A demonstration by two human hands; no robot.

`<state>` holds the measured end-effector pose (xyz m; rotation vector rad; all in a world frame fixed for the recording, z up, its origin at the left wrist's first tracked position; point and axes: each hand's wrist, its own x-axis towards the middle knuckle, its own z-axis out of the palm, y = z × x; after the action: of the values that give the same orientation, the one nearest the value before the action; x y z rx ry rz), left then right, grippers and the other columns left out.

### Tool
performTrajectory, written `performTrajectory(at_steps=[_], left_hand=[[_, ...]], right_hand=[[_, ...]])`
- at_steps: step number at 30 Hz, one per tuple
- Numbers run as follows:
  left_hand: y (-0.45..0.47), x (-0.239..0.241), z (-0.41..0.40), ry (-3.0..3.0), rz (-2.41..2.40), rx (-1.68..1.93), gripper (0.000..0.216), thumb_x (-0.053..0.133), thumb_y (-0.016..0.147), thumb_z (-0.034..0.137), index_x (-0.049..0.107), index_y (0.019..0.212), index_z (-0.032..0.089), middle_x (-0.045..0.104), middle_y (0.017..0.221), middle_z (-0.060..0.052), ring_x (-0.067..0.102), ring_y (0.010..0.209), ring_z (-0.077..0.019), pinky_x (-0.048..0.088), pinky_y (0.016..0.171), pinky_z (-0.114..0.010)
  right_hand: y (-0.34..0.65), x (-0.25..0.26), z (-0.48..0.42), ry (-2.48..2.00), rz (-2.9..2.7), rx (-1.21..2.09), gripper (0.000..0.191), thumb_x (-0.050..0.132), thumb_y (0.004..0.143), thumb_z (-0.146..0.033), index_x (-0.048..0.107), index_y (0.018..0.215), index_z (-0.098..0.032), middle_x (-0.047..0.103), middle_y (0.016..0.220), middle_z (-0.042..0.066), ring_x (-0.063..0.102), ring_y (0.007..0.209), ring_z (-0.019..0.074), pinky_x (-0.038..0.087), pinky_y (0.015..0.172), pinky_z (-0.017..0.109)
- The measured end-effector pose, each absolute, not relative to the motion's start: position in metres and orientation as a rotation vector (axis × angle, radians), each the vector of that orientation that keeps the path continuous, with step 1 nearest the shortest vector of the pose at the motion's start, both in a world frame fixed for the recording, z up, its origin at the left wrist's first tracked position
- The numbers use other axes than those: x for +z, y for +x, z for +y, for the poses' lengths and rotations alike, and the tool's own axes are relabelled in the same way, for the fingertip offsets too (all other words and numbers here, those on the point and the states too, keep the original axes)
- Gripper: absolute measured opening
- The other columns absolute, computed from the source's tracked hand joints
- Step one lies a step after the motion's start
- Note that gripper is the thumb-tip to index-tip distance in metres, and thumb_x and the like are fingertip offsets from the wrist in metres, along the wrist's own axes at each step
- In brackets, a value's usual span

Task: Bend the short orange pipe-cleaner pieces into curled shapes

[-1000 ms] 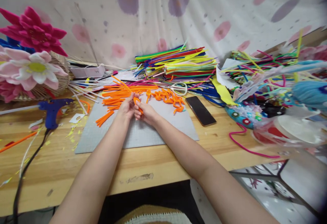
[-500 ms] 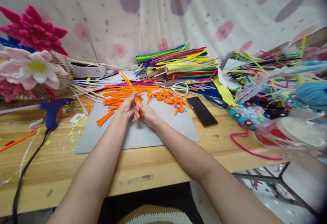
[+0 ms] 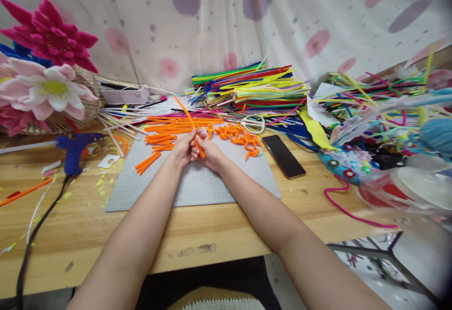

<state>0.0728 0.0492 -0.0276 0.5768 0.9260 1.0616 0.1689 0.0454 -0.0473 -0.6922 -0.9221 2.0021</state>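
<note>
Over the grey cutting mat (image 3: pixel 226 192), my left hand (image 3: pixel 185 150) and my right hand (image 3: pixel 211 153) meet, both closed on one orange pipe cleaner (image 3: pixel 184 108). Its free end sticks up and away to the left, while a shorter part shows between my fingers. Just how the fingertips grip it is partly hidden. Left of my hands lie straight orange pipe cleaners (image 3: pixel 160 139) in bunches. Several bent orange pieces (image 3: pixel 240 136) rest on the mat at the right.
A phone (image 3: pixel 283 156) and scissors (image 3: pixel 253 124) lie right of the mat. Coloured pipe cleaners (image 3: pixel 247 86) are piled behind. On the left are a blue glue gun (image 3: pixel 75 152) with a black cord and fuzzy flowers (image 3: pixel 52 88). A pink strand (image 3: pixel 348 206) curls near the right edge.
My hands have drawn closer together on the orange pipe cleaner. Its upright part now shows as a single longer strand, and the wide loop between my fingers looks narrower. The view has shifted slightly.
</note>
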Motion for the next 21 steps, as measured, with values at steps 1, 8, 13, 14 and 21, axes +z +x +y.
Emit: performTrajectory(at_steps=[1,8,13,14,21], left_hand=[[0.074,-0.027,0.049,0.566,0.935,1.084,0.02,0.051,0.084,0.034,0.057,0.087,0.015,0.052,0.046,0.006,0.041,0.025,-0.006,0.024,0.023,-0.015],[0.08,-0.024,0.047,0.466,1.11,1.249,0.022,0.053,0.081,0.034,0.059,0.087,0.014,0.058,0.051,0.003,0.04,0.024,-0.0058,0.023,0.024,-0.017],[0.079,-0.023,0.047,0.417,1.12,1.282,0.024,0.054,0.08,0.034,0.06,0.09,0.013,0.058,0.052,0.003,0.037,0.022,-0.0059,0.021,0.022,-0.019],[0.079,-0.023,0.048,0.413,1.102,1.28,0.025,0.055,0.079,0.034,0.06,0.091,0.013,0.059,0.053,0.003,0.038,0.023,-0.0056,0.022,0.023,-0.018],[0.075,-0.017,0.05,0.492,0.96,1.155,0.031,0.058,0.077,0.042,0.059,0.091,0.014,0.06,0.055,0.002,0.052,0.038,-0.0075,0.035,0.034,-0.016]], right_hand=[[0.169,-0.048,0.046,-0.68,-0.951,2.006,0.03,0.046,0.084,-0.042,0.043,0.068,-0.018,0.041,0.039,-0.009,0.042,0.037,0.0063,0.042,0.045,0.02],[0.159,-0.052,0.046,-0.703,-1.115,1.848,0.039,0.047,0.079,-0.054,0.035,0.063,-0.02,0.037,0.035,-0.01,0.037,0.032,0.0068,0.035,0.04,0.021],[0.154,-0.055,0.046,-0.738,-1.158,1.757,0.039,0.048,0.077,-0.055,0.037,0.063,-0.02,0.038,0.035,-0.01,0.037,0.032,0.0063,0.033,0.039,0.02],[0.154,-0.056,0.046,-0.735,-1.158,1.749,0.039,0.048,0.077,-0.055,0.037,0.063,-0.02,0.039,0.036,-0.01,0.037,0.032,0.0061,0.033,0.039,0.02],[0.16,-0.06,0.043,-0.666,-1.12,1.757,0.039,0.046,0.078,-0.056,0.039,0.066,-0.02,0.044,0.039,-0.008,0.044,0.036,0.0081,0.038,0.043,0.022]])
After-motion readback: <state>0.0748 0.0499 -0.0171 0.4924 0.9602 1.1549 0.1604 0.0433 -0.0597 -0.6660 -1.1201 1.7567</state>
